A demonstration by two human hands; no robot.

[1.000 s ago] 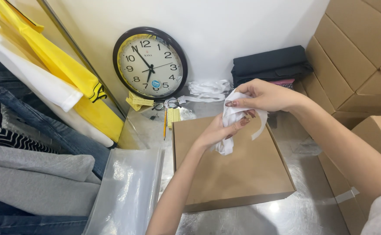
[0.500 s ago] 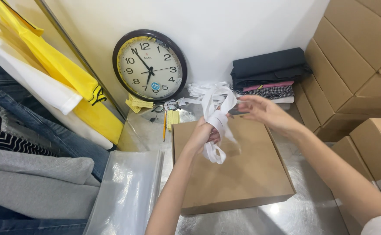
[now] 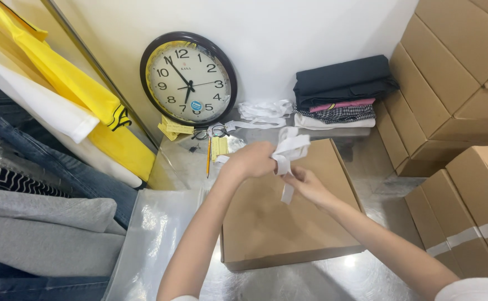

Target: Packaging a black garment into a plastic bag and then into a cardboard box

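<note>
White ribbon (image 3: pixel 288 149) | left hand (image 3: pixel 250 160) fisted around it | right hand (image 3: pixel 306 184) pinches its tail | above cardboard box (image 3: pixel 277 223)

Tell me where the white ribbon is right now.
In the head view, the white ribbon is centre frame, held between the left hand and right hand above the flat cardboard box.
</note>
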